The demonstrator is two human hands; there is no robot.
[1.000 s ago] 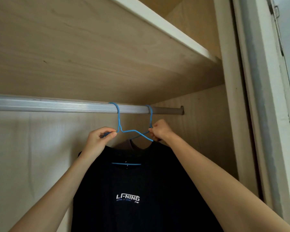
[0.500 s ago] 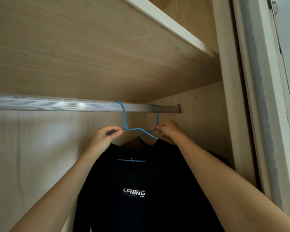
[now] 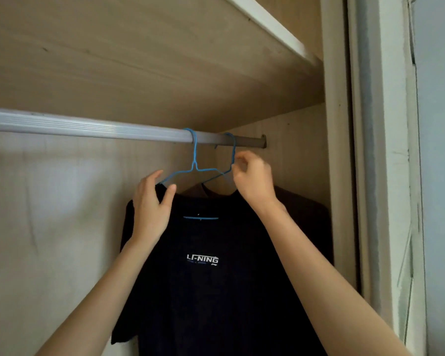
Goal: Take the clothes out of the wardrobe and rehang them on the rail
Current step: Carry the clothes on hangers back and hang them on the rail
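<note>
Here, on my remote feed, the left hand (image 3: 150,204) lies open, straight fingers and thumb straddling the shoulder of the black T-shirt (image 3: 203,291) on the front hanger (image 3: 194,160). Beside it, the right hand (image 3: 254,178) pinches the rear hanger (image 3: 233,150) with curled fingers. Both hangers hook over the rail (image 3: 88,127) just above the hands.
</note>
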